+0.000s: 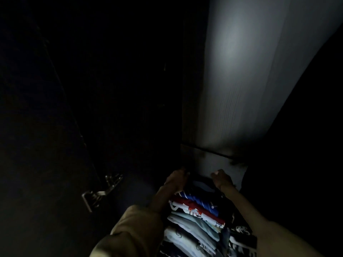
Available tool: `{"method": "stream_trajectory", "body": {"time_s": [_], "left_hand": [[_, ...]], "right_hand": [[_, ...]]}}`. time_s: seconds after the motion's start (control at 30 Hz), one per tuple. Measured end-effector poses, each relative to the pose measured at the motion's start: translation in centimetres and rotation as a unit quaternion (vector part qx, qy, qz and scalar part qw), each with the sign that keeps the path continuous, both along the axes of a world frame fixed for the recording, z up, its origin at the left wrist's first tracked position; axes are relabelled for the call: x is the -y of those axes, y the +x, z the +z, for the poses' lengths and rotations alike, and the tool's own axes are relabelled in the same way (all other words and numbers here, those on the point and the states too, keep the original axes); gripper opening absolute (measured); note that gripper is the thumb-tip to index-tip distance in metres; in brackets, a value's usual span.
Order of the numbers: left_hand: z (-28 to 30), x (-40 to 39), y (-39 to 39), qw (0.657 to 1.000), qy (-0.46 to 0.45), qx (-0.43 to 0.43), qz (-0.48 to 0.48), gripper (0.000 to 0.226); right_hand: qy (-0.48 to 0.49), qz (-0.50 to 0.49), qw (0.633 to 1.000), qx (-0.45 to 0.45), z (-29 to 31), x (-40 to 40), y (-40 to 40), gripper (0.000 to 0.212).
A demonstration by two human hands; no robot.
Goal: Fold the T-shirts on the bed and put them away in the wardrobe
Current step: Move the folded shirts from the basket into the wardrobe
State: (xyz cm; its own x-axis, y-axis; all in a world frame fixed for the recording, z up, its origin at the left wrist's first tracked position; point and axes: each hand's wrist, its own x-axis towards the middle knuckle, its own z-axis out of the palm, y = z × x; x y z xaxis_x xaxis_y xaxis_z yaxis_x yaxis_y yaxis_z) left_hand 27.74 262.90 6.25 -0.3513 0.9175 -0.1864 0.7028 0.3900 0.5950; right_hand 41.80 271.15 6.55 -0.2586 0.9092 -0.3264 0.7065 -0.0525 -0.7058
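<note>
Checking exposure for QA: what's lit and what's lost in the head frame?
Head view: badly underexposed; left half near black, only a hinge glints. A soft light patch falls on the pale panel. Both hands and the shirt stack are dim but readable; edges bend with wide-angle distortion.

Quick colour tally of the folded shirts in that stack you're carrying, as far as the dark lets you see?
Blue shirt: 1
Red shirt: 1
Pale grey-green shirts: about 2, layers blur together
Dark printed shirts: at least 1
Total: about 5; the dark hides exact layers.

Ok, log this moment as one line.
stage: carrying | load: stack of folded T-shirts | left hand: grips far end | right hand: grips far end | at: dark wardrobe, door hinge visible
</note>
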Motion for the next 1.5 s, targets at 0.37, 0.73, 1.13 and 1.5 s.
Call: {"method": "stream_trajectory", "body": {"time_s": [0.37,0.73,1.13,1.5], "left_hand": [[9.3,11.5,2.2,0.989,0.078,0.123,0.025,0.037],[11.0,26.6,4.8,0.970,0.087,0.226,-0.005,0.020],[14.0,41.6,9.6,0.955,0.097,0.277,-0.034,0.028],[14.4,54.1,10.3,0.939,0.107,0.324,-0.040,0.021]], "right_hand": [[-0.048,-0.057,0.992,-0.099,11.4,11.0,3.5,0.034],[-0.014,-0.139,0.984,-0.113,15.3,30.2,8.4,0.020],[0.006,-0.144,0.986,-0.082,18.0,46.8,12.7,0.025],[0.018,-0.129,0.987,-0.093,19.4,60.2,12.5,0.020]]}}
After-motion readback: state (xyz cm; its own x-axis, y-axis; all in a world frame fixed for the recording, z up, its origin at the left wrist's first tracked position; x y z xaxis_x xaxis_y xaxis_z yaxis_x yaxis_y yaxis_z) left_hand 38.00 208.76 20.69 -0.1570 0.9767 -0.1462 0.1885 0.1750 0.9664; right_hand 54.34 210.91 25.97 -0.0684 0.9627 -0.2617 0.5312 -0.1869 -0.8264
